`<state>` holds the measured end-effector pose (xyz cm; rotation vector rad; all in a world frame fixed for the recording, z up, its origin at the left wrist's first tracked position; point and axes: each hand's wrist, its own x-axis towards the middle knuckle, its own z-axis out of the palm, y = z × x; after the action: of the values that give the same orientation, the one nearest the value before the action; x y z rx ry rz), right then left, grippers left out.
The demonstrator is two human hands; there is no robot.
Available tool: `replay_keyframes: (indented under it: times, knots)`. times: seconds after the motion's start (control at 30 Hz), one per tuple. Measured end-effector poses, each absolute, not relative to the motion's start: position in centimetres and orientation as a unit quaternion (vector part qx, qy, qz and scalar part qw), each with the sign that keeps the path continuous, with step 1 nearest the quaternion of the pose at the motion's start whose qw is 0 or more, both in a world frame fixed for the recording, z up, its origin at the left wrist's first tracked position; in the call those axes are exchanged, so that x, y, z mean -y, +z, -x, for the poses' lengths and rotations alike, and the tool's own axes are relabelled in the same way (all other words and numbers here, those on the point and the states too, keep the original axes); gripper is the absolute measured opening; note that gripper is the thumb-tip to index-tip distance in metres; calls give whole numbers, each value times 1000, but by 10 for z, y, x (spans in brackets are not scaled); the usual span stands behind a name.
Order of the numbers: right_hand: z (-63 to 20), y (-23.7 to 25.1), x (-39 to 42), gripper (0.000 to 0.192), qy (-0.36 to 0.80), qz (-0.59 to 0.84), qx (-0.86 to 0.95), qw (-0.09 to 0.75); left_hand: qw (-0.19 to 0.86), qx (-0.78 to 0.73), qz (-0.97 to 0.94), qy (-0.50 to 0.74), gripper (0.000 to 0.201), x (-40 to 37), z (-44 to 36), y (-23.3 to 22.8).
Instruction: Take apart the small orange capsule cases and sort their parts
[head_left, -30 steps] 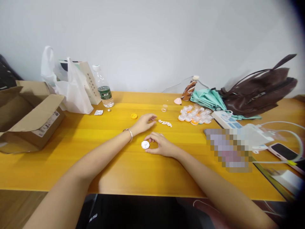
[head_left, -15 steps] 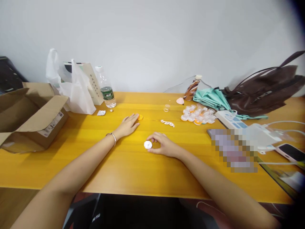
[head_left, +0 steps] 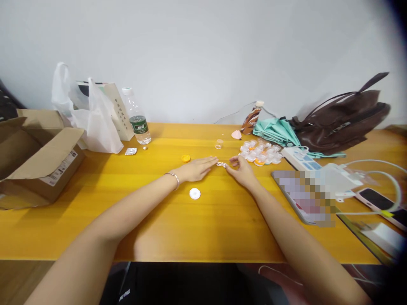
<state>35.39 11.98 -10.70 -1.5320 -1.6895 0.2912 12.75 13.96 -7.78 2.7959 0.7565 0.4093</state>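
A small white openwork strip lies on the table between my two hands. My left hand, with a bracelet on its wrist, is stretched out flat with its fingertips at the strip's left end. At the right end is my right hand, its thumb close to the strip and its bent fingers apart from the thumb. Whether the thumb touches the strip I cannot tell. A white round disc with a scalloped edge rests nearer to me. Behind my left wrist sits an orange round piece.
Several small clear containers cluster at the right, near a pink cone and a clear cup. A tablet, power strip and brown bag are further right. On the left stand a cardboard box and water bottle.
My right hand has let go of the white disc and moved right and away to the strip. My left hand has left the orange piece and moved right to the strip's other end.
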Motion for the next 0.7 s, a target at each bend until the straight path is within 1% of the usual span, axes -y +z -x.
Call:
replay_keyframes:
  times: [0.13,0.4,0.6,0.7]
  knots:
    - [-348,-106,-118,18,128,597,697,376,139,-236,-955,112,46,-150,-151,-86]
    - [-363,-96,-116,5,126,658,657,347,190,-238,-944,129,42,-138,-129,-88]
    - [-380,-87,-113,11,131,696,629,320,204,-230,-947,96,42,-127,-129,-81]
    - [-378,-80,-110,15,124,698,626,326,229,-228,-940,109,42,-126,-131,-77]
